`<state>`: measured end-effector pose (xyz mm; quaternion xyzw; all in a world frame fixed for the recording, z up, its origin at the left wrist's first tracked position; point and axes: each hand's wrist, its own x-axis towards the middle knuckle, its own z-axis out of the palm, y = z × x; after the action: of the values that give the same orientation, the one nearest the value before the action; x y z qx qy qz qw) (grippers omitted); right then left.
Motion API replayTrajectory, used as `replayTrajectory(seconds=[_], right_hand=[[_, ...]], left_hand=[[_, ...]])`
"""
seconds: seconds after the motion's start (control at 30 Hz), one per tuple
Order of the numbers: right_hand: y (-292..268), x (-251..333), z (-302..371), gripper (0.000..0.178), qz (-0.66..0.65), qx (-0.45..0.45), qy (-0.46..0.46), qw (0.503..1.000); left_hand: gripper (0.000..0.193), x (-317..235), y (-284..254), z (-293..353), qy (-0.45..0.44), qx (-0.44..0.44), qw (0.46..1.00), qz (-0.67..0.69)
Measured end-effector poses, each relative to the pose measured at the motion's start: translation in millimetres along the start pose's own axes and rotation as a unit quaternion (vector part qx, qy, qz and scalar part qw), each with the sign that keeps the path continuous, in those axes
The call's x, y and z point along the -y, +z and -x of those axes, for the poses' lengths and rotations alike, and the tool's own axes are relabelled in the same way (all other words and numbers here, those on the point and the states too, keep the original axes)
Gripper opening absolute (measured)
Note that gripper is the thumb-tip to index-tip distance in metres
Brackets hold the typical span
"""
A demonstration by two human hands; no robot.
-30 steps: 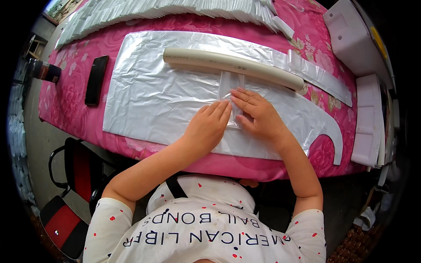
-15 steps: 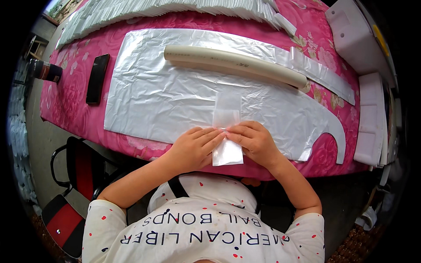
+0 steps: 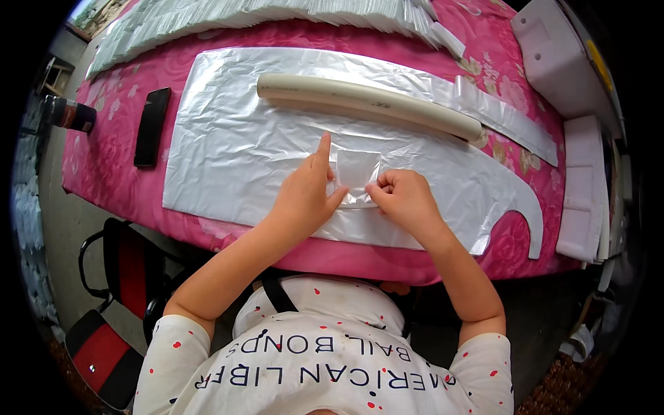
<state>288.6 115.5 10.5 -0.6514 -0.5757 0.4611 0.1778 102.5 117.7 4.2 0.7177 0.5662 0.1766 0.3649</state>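
Observation:
A small clear plastic bag (image 3: 357, 169) lies on a large silvery plastic sheet (image 3: 235, 149) spread over the pink flowered table (image 3: 111, 176). My left hand (image 3: 308, 197) rests on the sheet at the bag's left edge, index finger stretched out and thumb touching the bag. My right hand (image 3: 403, 200) pinches the bag's lower right corner with curled fingers. A long cream tube (image 3: 366, 104) lies across the sheet just beyond both hands.
A black phone (image 3: 151, 126) lies left of the sheet, a dark can (image 3: 68, 114) at the far left edge. Stacked white bags (image 3: 263, 12) line the back. White foam blocks (image 3: 560, 59) sit right. A red and black chair (image 3: 121, 277) stands lower left.
The small bag was pulled toward the table's near edge, then moved back up onto the sheet. My left index finger is now stretched out.

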Motion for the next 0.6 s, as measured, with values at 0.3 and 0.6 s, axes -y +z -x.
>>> replayTrajectory(seconds=[0.3,0.6], right_hand=[[0.9,0.6,-3.8,0.021,-0.006,0.005,0.012,1.000],[15.3,3.9,17.5,0.019,0.176,-0.109,-0.083,0.975]], left_hand=[[0.085,-2.2,39.2,7.2,0.213,-0.040,0.957,-0.192],[0.095,2.2,46.6,2.6,0.190,-0.030,0.954,-0.229]])
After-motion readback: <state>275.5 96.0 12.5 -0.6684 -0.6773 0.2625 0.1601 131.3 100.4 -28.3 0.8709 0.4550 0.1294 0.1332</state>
